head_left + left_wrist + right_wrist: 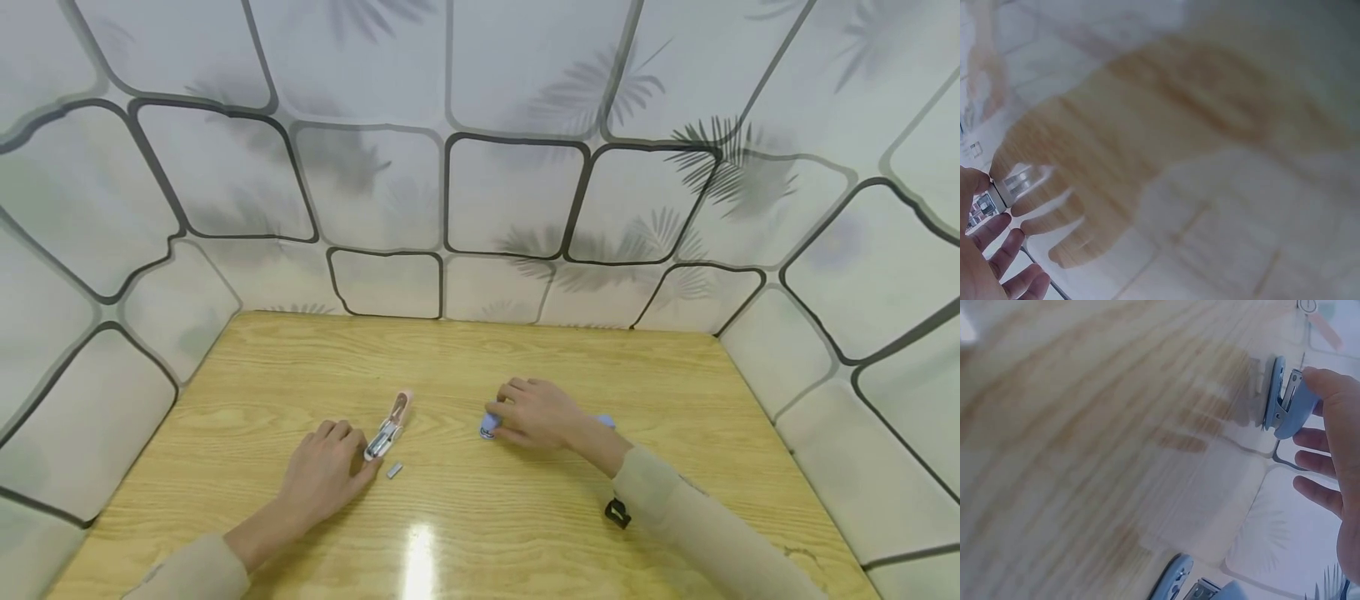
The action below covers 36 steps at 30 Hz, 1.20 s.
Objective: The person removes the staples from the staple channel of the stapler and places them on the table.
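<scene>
At the left of the table, a pink-and-white stapler lies opened out, its metal channel showing. My left hand holds its near end between thumb and index finger; in the left wrist view the hand pinches the stapler's metal-and-white end. A short grey strip of staples lies beside it. My right hand grips a small blue stapler on the table. In the right wrist view this blue stapler stands with its top arm raised, thumb and index finger on that arm.
A second blue stapler is mostly hidden behind my right wrist; the right wrist view shows part of that stapler. A small black object is beside the right sleeve. Patterned cloth walls border the wooden table.
</scene>
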### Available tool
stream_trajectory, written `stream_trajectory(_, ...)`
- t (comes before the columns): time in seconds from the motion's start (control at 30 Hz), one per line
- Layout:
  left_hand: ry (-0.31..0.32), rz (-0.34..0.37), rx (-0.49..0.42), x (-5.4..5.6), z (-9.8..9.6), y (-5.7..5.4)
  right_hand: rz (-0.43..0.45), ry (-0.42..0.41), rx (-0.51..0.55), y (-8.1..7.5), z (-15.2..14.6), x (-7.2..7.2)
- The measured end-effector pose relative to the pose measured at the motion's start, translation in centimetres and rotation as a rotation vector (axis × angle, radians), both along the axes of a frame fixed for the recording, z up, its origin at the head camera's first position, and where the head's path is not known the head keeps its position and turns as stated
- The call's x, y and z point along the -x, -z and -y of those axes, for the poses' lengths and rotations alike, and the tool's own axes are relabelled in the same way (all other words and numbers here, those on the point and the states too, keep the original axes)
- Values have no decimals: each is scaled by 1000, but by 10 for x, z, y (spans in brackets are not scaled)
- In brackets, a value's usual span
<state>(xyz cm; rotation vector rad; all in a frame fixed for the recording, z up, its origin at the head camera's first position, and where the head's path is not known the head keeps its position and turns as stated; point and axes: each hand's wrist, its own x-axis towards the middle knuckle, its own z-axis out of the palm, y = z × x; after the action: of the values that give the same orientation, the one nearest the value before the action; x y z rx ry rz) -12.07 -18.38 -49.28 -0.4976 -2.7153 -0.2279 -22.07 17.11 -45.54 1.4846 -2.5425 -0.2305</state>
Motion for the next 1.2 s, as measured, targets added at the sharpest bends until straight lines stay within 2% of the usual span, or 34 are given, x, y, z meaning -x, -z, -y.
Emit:
stream_trajectory(0.33, -24, 12, -25, -2, 0, -2, -46, -5, 13, 3, 1, -10)
stream_trajectory(0.47, -22, 21, -57, -2, -6, -6, -55, -10, 17, 4, 1, -14)
stream_trajectory(0.57, -4, 27, -77, -5, -15, -13, -75, -27, 41, 6, 1, -17)
stream_trajectory(0.63, 21, 1, -78, -7, -22, -16, -94, -44, 67, 7, 1, -19)
stream_trajectory(0.77, 79, -37, -81, -8, -39, -16, -116, -62, 101, 9, 3, -23)
stream_trajectory(0.83, 99, -19, -77, -8, -48, -16, -115, -58, 102, 8, 5, -25)
stream_trajectory(0.97, 119, 65, -55, -8, -63, -18, -99, -54, 103, 7, 10, -28)
stream_trajectory(1.2, 141, 165, -36, -4, -80, -15, -122, -88, 91, 6, 17, -32)
